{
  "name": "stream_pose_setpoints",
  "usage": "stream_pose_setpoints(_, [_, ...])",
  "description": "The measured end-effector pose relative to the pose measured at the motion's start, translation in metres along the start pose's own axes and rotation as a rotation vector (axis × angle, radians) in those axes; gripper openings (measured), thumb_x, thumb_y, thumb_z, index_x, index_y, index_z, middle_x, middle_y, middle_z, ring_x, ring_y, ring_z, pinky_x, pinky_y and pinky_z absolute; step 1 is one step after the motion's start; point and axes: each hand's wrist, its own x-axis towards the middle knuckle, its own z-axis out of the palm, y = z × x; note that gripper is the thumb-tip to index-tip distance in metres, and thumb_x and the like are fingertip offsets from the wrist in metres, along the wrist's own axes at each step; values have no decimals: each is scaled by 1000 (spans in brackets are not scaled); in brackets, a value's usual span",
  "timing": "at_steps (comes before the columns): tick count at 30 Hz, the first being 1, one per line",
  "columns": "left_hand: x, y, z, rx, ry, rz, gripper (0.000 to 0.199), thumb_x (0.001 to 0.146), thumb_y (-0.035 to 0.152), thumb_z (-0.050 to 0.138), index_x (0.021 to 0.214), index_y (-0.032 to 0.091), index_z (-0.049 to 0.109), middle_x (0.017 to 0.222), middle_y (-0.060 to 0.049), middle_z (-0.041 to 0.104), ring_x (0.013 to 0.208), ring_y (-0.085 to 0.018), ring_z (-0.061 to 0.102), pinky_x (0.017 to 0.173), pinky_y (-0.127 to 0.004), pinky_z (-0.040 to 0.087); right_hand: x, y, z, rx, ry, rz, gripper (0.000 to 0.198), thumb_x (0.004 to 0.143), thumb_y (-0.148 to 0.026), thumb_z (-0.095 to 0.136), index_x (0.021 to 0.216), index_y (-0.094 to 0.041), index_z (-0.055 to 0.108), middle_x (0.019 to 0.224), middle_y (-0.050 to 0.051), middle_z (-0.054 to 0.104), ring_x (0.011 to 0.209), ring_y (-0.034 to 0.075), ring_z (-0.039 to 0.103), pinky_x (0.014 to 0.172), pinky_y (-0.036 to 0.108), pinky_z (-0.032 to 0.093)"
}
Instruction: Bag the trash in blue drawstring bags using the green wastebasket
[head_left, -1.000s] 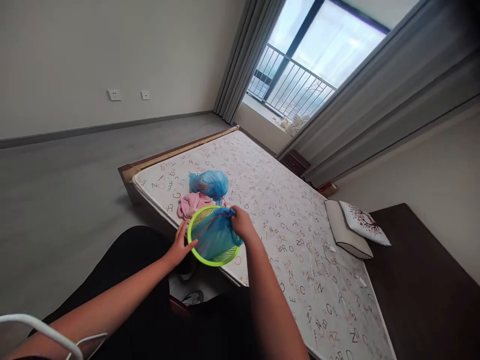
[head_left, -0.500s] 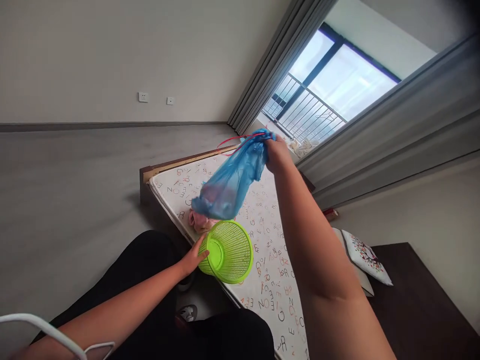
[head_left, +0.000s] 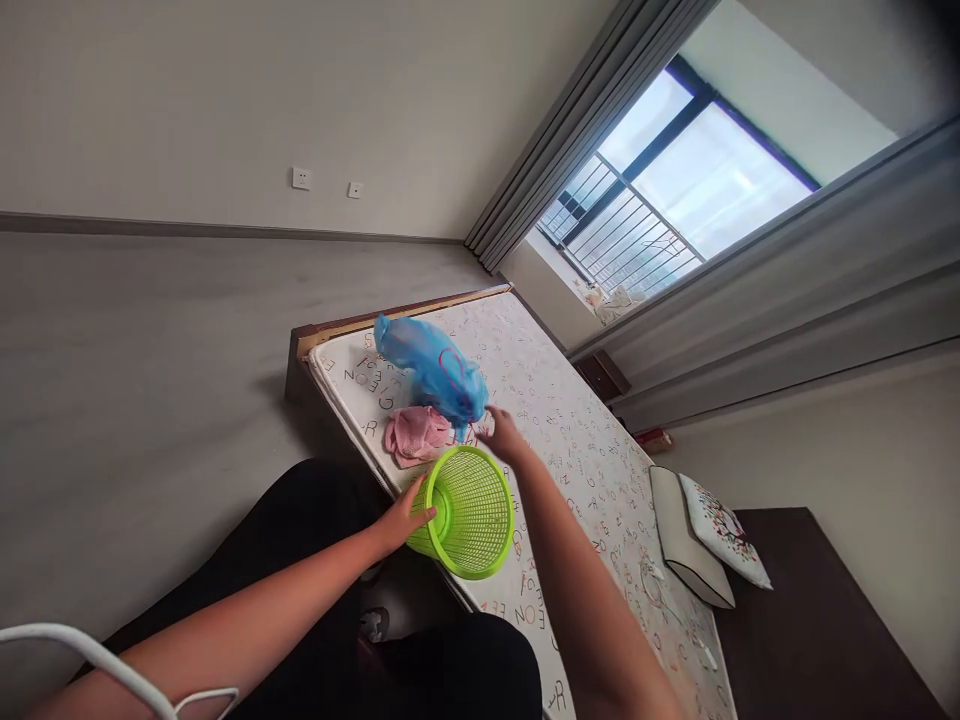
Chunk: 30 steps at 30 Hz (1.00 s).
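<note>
My left hand (head_left: 405,520) grips the side of a green mesh plastic basket (head_left: 480,510), its thumb over the rim. The basket is tilted with its mouth toward me, and no contents show inside. My right hand (head_left: 504,436) is just beyond the basket, fingers apart, beside the gathered end of a blue plastic bag (head_left: 431,362). This see-through bag has red drawstrings and something pinkish inside, and appears to rest on the mattress. Between bag and basket lies a crumpled pink cloth (head_left: 414,436).
The letter-printed mattress (head_left: 551,400) sits in a wooden bed frame (head_left: 300,345). Toward the dark headboard end lie a beige pillow (head_left: 686,535), a printed cushion (head_left: 724,528) and a white cable (head_left: 660,585). Grey curtains (head_left: 787,320) flank a window. A white cord (head_left: 82,645) crosses my left forearm.
My right hand has let go of the bag and come lower and nearer. The bag has dropped leftward onto the mattress, uncovering the pink cloth. The left hand still holds the basket.
</note>
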Motion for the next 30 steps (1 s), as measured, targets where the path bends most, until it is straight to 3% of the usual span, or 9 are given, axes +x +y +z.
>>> stream_pose_setpoints(1, [0,-1,0,-1,13,-15,99,77,65,74,157,18,39,163,-18,37,151,-38,32,126,-52,20,-18,21,10,-36,1,42,62,65,-6,80,125,-14,67,148,21,53,141,33,44,114,55,33])
stream_pose_setpoints(3, [-2,-1,0,15,62,-45,97,76,64,76,153,16,44,161,-19,40,151,-38,32,126,-50,20,-53,62,27,-210,9,152,64,72,-11,74,135,-21,62,163,17,34,154,37,22,118,64,20])
stream_pose_setpoints(5, [-3,-2,1,12,114,-74,94,75,64,75,149,14,48,157,-21,45,149,-37,36,125,-49,21,-85,102,40,-336,84,290,64,82,-21,67,144,-23,54,168,16,24,156,38,14,118,65,21])
stream_pose_setpoints(7, [-3,-1,3,-19,146,-94,89,76,64,73,146,15,50,153,-21,49,146,-36,41,124,-48,25,-114,136,51,-247,228,432,67,84,-27,62,149,-19,48,165,19,28,154,37,21,116,58,29])
stream_pose_setpoints(11, [-3,5,9,-87,188,-208,89,74,61,77,145,14,50,155,-21,47,147,-35,40,123,-45,27,-159,172,76,13,341,587,62,78,-28,57,136,-6,55,129,23,66,120,32,63,97,40,51])
stream_pose_setpoints(14, [-7,14,17,-138,213,-338,82,78,59,75,144,15,52,154,-21,49,146,-35,43,120,-45,31,-172,179,92,106,390,629,51,78,-27,52,126,-10,59,112,17,73,100,28,71,85,34,55])
stream_pose_setpoints(18, [-20,30,29,-221,263,-364,66,93,60,58,147,23,51,152,-15,55,142,-33,49,115,-47,40,-168,179,101,188,451,636,47,78,-25,52,123,-14,59,112,13,74,98,26,71,83,32,54])
stream_pose_setpoints(22, [-29,36,35,-285,292,-461,64,94,65,53,149,32,47,157,-8,50,141,-33,50,108,-52,48,-162,175,103,215,473,675,48,79,-21,50,125,-14,59,112,14,74,98,27,71,83,33,52])
stream_pose_setpoints(30, [-22,4,41,-394,327,-400,64,98,65,44,148,25,48,151,-10,56,143,-26,48,122,-46,34,-165,162,107,198,461,786,47,91,-25,39,136,-16,51,107,17,74,95,33,71,79,38,48])
